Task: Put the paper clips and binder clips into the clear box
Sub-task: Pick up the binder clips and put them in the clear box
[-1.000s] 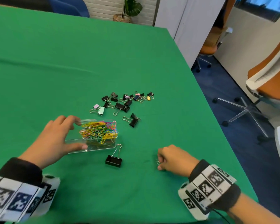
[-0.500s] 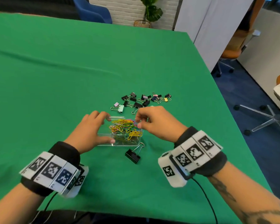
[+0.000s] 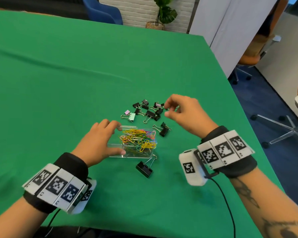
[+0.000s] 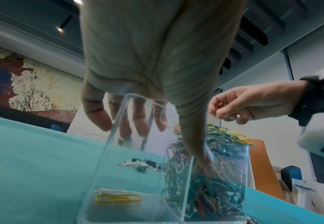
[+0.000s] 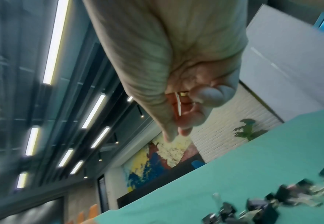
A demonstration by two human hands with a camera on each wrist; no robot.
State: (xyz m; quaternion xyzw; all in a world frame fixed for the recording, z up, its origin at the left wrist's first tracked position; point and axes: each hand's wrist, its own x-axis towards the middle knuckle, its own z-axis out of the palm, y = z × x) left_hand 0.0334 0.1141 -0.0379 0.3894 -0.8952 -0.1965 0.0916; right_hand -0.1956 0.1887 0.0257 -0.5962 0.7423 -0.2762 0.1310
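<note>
My left hand (image 3: pixel 103 140) grips the clear box (image 3: pixel 116 154) by its left end, thumb on the near wall and fingers on the far wall. Colourful paper clips (image 3: pixel 139 140) fill its right part. In the left wrist view a single yellow paper clip (image 4: pixel 119 198) lies in the left part. Several small binder clips (image 3: pixel 148 112) lie just beyond the box. One black clip (image 3: pixel 163 130) sits at its right corner and a larger one (image 3: pixel 144 169) in front of it. My right hand (image 3: pixel 169 108) hovers over the right end of the pile, fingers bent, thumb and forefinger apart, nothing plainly between them.
The green table cloth (image 3: pixel 58 83) stretches far to the left and back. Its right edge (image 3: pixel 239 103) drops to a blue floor with an office chair base (image 3: pixel 282 127). A blue chair (image 3: pixel 101 12) and a plant (image 3: pixel 163 14) stand behind the table.
My right hand pinched something small near the table's front, carried it over the box, then moved back and right to the binder clips. My left hand stayed on the box.
</note>
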